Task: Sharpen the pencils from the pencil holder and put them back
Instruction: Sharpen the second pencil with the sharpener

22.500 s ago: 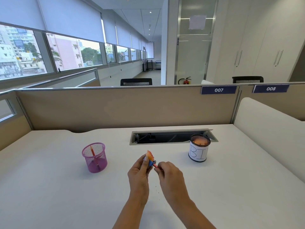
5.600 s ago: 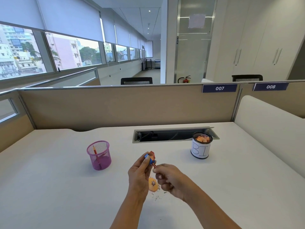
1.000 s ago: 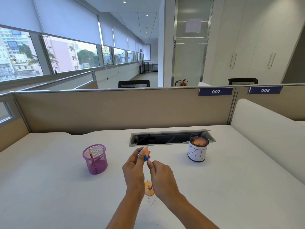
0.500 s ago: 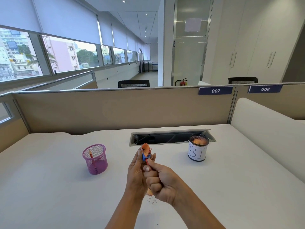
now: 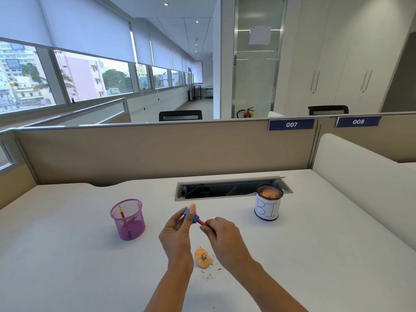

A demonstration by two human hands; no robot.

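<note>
more pencil [image 5: 201,222] now clear of sharpener [image 5: 191,216]

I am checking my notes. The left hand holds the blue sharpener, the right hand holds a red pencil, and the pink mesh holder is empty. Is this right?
Only the end is wrong: in the head view the pink mesh holder holds a leaning red pencil. The rest is right.

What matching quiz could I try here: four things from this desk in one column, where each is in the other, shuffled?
1 pink mesh pencil holder
2 blue sharpener
3 red pencil
4 white tin

A pinched by the left hand
B held by the right hand
C on the desk, left
D on the desk, right, shavings inside

Pairs: 1-C, 2-A, 3-B, 4-D.
</note>
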